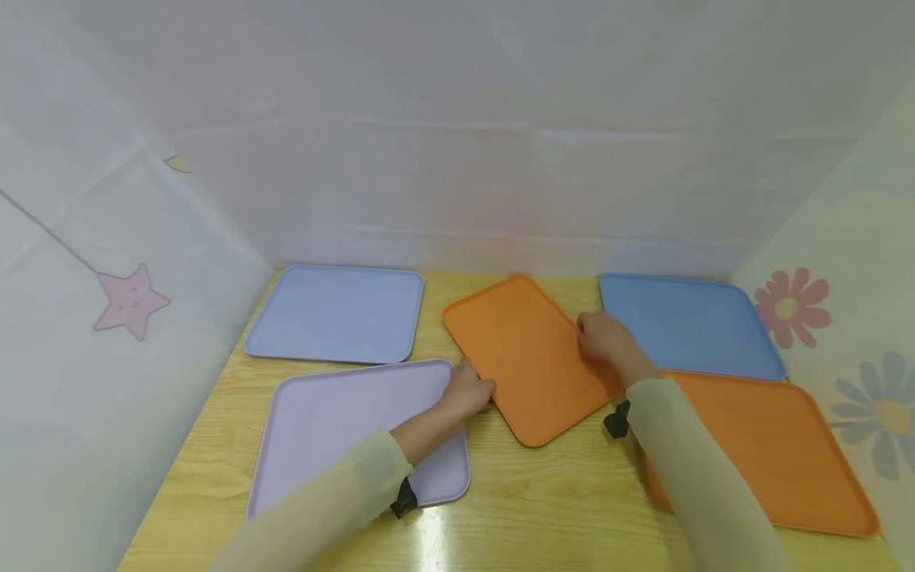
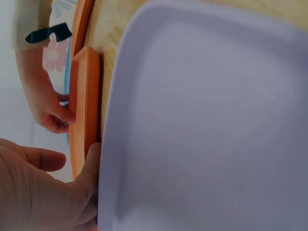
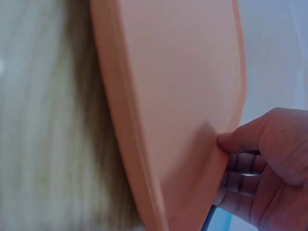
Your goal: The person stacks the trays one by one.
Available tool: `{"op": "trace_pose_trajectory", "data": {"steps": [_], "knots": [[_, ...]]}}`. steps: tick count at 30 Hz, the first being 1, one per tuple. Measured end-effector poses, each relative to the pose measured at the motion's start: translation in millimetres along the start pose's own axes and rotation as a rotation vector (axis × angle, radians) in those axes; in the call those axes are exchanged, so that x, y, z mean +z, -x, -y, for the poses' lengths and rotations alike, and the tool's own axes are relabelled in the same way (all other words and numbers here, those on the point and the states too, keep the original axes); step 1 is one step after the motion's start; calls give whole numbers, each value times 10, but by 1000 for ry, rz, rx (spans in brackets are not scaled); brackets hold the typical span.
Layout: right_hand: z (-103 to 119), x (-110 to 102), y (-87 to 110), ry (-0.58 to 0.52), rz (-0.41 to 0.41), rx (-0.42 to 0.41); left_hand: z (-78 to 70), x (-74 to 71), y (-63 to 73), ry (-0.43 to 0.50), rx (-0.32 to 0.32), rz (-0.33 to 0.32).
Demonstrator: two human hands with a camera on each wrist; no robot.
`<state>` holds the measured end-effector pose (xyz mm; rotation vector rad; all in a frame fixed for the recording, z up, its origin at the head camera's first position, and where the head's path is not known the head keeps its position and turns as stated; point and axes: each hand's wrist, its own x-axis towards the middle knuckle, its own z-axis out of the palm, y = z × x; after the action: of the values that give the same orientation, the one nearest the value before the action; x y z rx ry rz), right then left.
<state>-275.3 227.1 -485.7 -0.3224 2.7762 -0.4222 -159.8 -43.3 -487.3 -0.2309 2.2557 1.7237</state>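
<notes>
Head: left hand [image 1: 466, 392], right hand [image 1: 608, 343] hold orange tray [image 1: 538, 359] edges, wood gaps [image 1: 433, 327] alongside.

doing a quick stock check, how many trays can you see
5: light blue tray at far left, lavender tray at near left, angled orange tray in the middle, darker blue tray at far right, larger-looking orange tray at near right. Any stacked underneath would be hidden.

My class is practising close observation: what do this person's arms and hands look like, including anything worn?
The left sleeve and right sleeve are long and pale cream, ending at the wrists. A small black piece sits by the left cuff, another by the right cuff. The left hand and right hand are ungloved.
</notes>
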Motion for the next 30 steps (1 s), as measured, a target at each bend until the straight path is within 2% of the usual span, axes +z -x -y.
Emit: {"op": "trace_pose_trajectory", "data": {"steps": [8,12,21,25,30], "knots": [[-3,20,221,16,14,48,-20,-61,-109,-372,75,-9],[-31,74,302,-15,6,65,-28,-68,-187,-492,75,5],[-12,159,473,-151,28,63,-67,-84,-297,-794,92,-29],[2,201,538,-186,21,67,-95,-124,-326,-859,98,-1],[-1,243,588,-176,27,84,-114,-153,-331,-902,118,39]]}}
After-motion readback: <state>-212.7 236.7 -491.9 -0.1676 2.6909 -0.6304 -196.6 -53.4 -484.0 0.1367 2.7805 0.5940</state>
